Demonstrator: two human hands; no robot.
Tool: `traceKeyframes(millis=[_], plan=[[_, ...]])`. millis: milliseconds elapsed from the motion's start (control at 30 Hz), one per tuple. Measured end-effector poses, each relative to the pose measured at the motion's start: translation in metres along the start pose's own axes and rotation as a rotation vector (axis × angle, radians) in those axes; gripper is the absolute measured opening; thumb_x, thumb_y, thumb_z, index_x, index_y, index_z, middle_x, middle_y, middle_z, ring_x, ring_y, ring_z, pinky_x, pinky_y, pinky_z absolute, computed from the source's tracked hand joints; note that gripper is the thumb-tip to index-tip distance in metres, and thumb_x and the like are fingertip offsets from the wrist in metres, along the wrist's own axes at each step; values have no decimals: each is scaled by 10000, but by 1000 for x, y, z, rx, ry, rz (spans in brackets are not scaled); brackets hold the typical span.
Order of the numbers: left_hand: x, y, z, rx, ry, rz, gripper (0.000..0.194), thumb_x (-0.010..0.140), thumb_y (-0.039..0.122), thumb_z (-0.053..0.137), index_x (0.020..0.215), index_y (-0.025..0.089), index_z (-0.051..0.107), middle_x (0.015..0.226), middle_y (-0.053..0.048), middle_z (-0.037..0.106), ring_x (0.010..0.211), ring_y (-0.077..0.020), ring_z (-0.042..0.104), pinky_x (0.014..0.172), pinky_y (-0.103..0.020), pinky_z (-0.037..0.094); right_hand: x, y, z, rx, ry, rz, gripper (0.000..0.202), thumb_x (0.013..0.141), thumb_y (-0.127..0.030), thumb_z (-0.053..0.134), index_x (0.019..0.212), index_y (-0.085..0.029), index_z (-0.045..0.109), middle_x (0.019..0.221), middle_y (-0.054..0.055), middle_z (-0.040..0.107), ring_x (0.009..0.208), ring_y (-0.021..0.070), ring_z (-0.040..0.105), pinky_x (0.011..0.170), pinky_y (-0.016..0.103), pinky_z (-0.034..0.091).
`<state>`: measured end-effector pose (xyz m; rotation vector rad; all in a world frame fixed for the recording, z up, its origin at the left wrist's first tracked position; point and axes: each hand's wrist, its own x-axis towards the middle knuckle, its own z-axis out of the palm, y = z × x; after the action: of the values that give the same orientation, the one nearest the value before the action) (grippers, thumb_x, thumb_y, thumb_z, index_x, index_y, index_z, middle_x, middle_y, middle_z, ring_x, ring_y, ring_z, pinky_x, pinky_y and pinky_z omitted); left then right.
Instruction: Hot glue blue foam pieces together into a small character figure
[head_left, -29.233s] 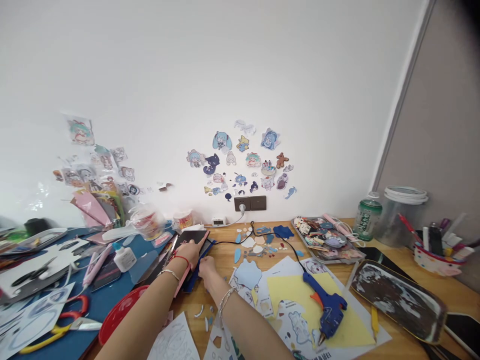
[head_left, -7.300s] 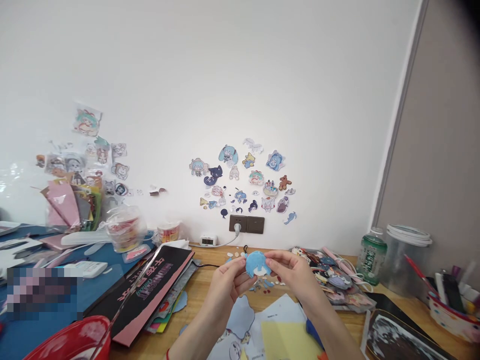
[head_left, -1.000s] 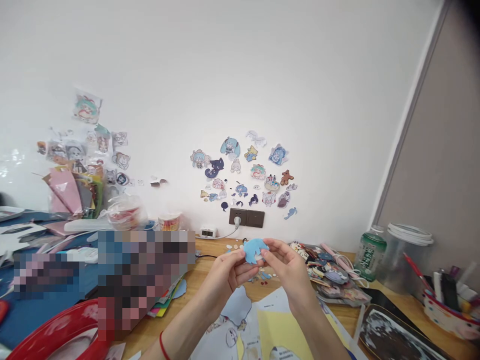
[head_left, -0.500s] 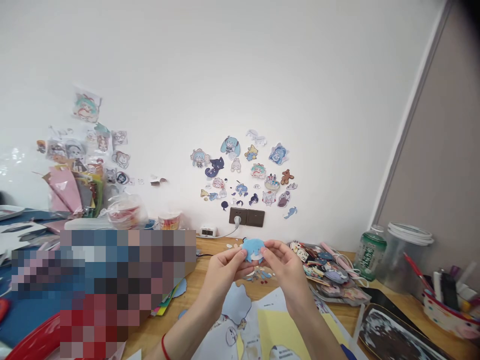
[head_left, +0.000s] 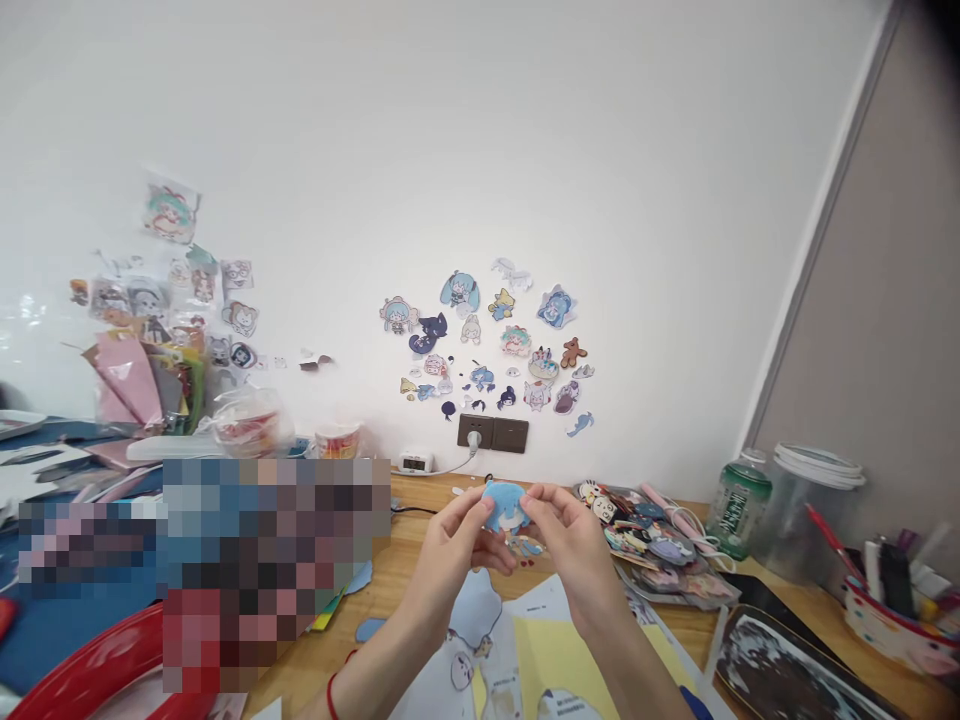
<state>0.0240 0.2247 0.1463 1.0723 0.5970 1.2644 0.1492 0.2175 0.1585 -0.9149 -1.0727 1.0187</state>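
A small blue rounded cutout piece (head_left: 502, 500) with a pale patch near its lower edge is held up above the desk. My left hand (head_left: 454, 535) pinches its left edge between thumb and fingers, with the other fingers curled below. On the opposite edge, the thumb and fingers of my right hand (head_left: 570, 530) grip it too. Beneath the hands lie a larger light-blue cutout shape (head_left: 475, 605), printed white paper and a yellow sheet (head_left: 559, 655). Small coloured scraps (head_left: 525, 547) are scattered on the wood just behind.
Right of my hands is a pile of character cutouts (head_left: 652, 535), then a green can-like container (head_left: 741, 505), a clear lidded tub (head_left: 810, 510) and a pen holder (head_left: 892, 620). Sockets (head_left: 512, 435) and stickers are on the wall. A shiny red object (head_left: 82, 660) and a pixelated area occupy the left.
The blue piece has tilted and shifted slightly in my fingers. My left hand's lower fingers have dropped away from the piece a little. Both hands still grip it.
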Motion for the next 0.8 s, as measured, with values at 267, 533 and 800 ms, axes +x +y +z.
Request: traceKeyframes(millis=[267,533,800], plan=[[0,-6,-2,-34,-63,19,444,844,434,471,1168,132,504,481,57,506,344,-81,481,406,-196,378,-2,1,1,-58,-70,13,236,701,-362,644,710,-177,499,533,-37,607,525,102,541,555,200,434],[0,-7,0,-104,-85,38,378,879,379,416,1156,141,512,519,45,506,357,-76,462,392,-195,371,-4,-1,3,-41,-88,-46,270,709,-393,655,772,-196,481,508,-50,602,482,102,518,491,189,379],[0,-4,-2,-26,-17,90,349,846,369,494,1088,148,613,891,-70,625,699,-142,551,567,-242,489,-6,-5,4,-78,-136,-132,218,757,-380,615,844,-198,533,667,-4,678,598,127,578,557,207,425]])
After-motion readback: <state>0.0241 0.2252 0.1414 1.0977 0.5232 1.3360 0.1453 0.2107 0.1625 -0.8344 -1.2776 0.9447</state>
